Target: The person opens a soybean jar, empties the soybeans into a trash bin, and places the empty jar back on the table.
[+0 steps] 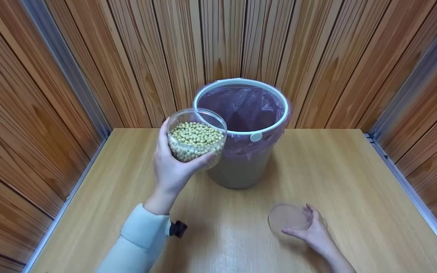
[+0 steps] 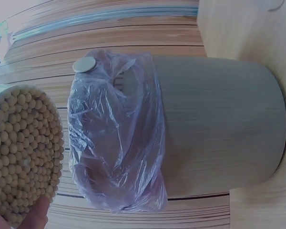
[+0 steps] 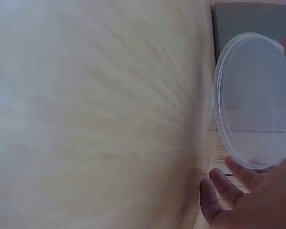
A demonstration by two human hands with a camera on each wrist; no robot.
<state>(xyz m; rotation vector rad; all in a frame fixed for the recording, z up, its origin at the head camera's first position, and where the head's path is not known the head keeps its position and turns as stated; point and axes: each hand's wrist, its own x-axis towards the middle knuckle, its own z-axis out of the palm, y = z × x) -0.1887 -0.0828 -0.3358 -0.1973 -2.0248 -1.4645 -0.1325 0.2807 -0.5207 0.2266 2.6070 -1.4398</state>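
My left hand [image 1: 169, 167] grips a round clear plastic tub [image 1: 224, 138], thumb and fingers about its sides. Pale yellow-green soybeans [image 1: 195, 134] fill much of it, and its top is uncovered. The tub is held up at the near left of a bin [image 1: 237, 172], overlapping its rim in the head view. In the left wrist view the beans [image 2: 24, 148] show beside the bin. Lower right, my right hand [image 1: 317, 233] holds a round clear lid [image 1: 288, 218] by its edge, between thumb and fingers. The right wrist view shows the lid [image 3: 257, 100] tilted up above the table.
A purple plastic bag [image 1: 247, 102] lines the bin and folds over its outside, under a pale rim ring with a round tab [image 1: 256, 137]. The bin stands on a wooden table [image 1: 336, 167] near the back. Wood-panelled walls [image 1: 222, 41] enclose the back and both sides.
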